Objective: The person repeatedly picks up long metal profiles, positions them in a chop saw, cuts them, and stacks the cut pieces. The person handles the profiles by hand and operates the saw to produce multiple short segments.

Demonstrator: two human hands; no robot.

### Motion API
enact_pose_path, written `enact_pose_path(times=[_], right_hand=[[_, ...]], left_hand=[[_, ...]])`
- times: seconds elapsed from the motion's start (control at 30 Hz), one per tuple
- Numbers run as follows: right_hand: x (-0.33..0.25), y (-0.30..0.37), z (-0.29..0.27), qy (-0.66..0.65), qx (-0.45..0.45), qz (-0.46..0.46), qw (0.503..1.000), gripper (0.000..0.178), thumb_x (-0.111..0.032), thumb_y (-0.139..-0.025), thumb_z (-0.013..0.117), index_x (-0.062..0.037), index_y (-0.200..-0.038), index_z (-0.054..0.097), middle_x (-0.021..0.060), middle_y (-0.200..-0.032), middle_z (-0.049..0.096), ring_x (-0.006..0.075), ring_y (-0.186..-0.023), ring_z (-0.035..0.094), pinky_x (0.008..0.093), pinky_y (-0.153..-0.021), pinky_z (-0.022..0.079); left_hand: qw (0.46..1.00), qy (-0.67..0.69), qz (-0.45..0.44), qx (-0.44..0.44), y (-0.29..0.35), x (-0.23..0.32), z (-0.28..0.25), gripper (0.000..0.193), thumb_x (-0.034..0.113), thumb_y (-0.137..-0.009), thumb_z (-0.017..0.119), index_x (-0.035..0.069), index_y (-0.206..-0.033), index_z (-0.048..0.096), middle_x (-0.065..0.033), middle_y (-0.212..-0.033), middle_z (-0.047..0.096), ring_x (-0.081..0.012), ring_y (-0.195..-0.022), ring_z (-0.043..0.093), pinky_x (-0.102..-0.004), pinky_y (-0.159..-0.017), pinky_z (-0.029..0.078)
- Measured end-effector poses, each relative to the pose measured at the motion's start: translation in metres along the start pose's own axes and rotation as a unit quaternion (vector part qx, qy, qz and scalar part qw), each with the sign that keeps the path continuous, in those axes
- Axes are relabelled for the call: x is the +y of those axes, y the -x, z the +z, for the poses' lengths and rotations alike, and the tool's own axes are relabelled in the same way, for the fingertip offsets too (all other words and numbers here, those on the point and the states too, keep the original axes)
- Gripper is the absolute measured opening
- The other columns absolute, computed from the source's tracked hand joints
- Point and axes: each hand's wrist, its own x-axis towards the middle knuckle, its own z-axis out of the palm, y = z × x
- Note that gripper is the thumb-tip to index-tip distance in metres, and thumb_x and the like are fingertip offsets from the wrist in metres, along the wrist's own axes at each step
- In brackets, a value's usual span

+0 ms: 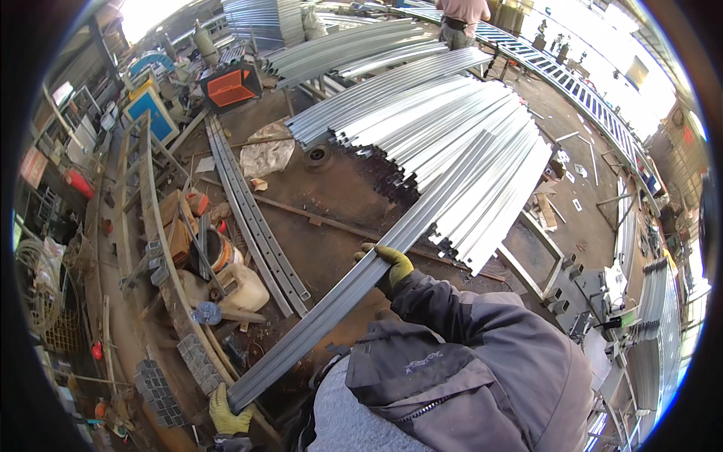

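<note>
A long grey metal profile [316,331], ribbed lengthwise, runs slantwise across the view from the lower left to the pile at the top right. I cannot tell if it is one piece or several side by side. My left hand [228,414], in a yellow-green glove, grips its near end. Further along, my right hand [393,265], gloved alike, is closed round it from the right side. The profile's far end lies over a wide pile of shiny metal profiles [444,124], whose ends are uneven.
Two perforated metal strips [248,218] lie on the floor left of the profile. Near them stand a whitish plastic jerrycan [245,288] and a bucket [224,248]. Small stacked square tube pieces [158,392] sit at lower left. Another person [459,19] stands behind the pile. A metal frame [538,256] is at right.
</note>
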Motion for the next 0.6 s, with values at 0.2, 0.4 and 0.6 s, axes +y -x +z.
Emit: enact_pose_path(times=[0.2,0.4,0.6], right_hand=[[-0.081,-0.008,-0.058,-0.061,0.048,-0.006,0.997,0.059,-0.025,-0.112,0.071,0.0022,-0.163,0.062,0.029,-0.148,0.076,0.0489,-0.136,0.074,0.0723,-0.125,0.055],[-0.214,-0.05,-0.115,-0.048,0.027,-0.028,0.998,0.06,-0.031,-0.115,0.071,0.0014,-0.165,0.062,0.026,-0.149,0.078,0.0467,-0.135,0.076,0.0711,-0.122,0.059],[-0.33,-0.118,-0.172,-0.009,0.135,-0.074,0.988,0.045,-0.04,-0.115,0.079,-0.007,-0.144,0.073,0.0207,-0.149,0.08,0.0444,-0.128,0.079,0.0727,-0.11,0.065]], left_hand=[[0.911,0.367,-0.178,-0.068,-0.051,0.074,0.039,0.105,0.009,-0.073,0.112,0.0,-0.164,0.06,-0.0164,-0.151,0.069,-0.0302,-0.136,0.071,-0.0441,-0.111,0.062],[0.947,0.29,-0.126,-0.058,-0.122,0.227,0.061,0.1,0.008,-0.066,0.113,0.002,-0.155,0.067,-0.0122,-0.143,0.068,-0.0313,-0.13,0.07,-0.048,-0.112,0.061],[0.984,0.176,-0.006,-0.026,-0.219,0.417,0.102,0.087,0.029,-0.071,0.11,0.003,-0.145,0.073,-0.0222,-0.13,0.073,-0.0458,-0.12,0.074,-0.0542,-0.107,0.06]])
